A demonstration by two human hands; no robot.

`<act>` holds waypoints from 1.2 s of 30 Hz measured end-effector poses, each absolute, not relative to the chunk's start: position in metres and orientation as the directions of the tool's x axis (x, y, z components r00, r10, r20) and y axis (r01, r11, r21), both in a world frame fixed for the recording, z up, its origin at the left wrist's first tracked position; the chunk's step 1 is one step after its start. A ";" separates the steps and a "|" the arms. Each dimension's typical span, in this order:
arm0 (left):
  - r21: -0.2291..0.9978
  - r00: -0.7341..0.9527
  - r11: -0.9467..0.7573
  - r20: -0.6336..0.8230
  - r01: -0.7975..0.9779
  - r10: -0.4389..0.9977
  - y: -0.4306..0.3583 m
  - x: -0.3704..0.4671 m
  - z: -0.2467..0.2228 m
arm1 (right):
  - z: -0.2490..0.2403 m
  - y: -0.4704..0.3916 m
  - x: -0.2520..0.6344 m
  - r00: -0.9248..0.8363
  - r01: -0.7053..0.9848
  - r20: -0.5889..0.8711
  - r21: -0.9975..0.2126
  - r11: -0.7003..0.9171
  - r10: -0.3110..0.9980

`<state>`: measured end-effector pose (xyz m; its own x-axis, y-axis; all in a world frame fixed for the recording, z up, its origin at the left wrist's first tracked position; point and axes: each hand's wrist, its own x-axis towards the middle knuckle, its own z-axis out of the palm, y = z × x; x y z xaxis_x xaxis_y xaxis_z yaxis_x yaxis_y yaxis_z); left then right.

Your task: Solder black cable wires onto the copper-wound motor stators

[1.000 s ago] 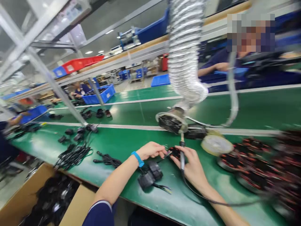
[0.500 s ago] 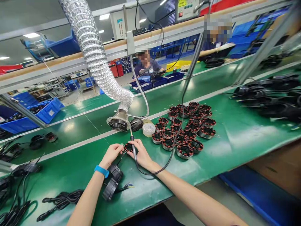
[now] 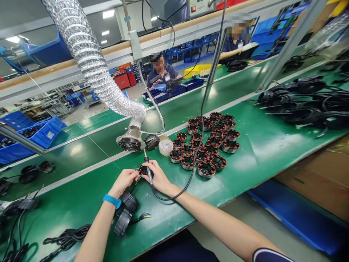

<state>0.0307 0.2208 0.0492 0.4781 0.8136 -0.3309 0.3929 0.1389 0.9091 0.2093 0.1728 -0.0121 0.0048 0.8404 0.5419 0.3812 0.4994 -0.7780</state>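
Note:
My right hand point(image 3: 158, 178) is closed around a soldering iron point(image 3: 148, 173), whose tip points away from me, below the fume hood. The same hand's fingers rest at a motor stator point(image 3: 142, 170) with dark red windings, partly hidden by the hands. Fingers pinched, my left hand point(image 3: 124, 182) meets the stator's left side at thin wires; which wire it grips is too small to tell. Close to my left wrist lie two black round motor housings point(image 3: 123, 221), with a cable ending in bare coloured wires point(image 3: 144, 215).
Several wound stators point(image 3: 206, 169) stand grouped on the green bench at right. A silver duct point(image 3: 89, 65) ends in a fan hood point(image 3: 131, 140), near a round tub point(image 3: 165, 147). Black cables point(image 3: 68, 236) lie at left, black cabled parts point(image 3: 305, 102) far right. Two people sit opposite.
The view has shifted slightly, so the scene sits further left. Both hands stay at the stator, with the soldering iron still in the right.

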 end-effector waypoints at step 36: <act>0.985 0.334 0.017 -0.073 0.169 0.940 0.192 0.008 0.064 | 0.035 0.166 0.183 0.013 0.116 0.558 -0.825 0.553 0.830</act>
<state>0.0078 0.1922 0.0644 0.3337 0.9399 -0.0731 0.1691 0.0166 0.9855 0.1834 0.1658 0.0345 0.0129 0.8299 0.5578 0.1160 0.5529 -0.8252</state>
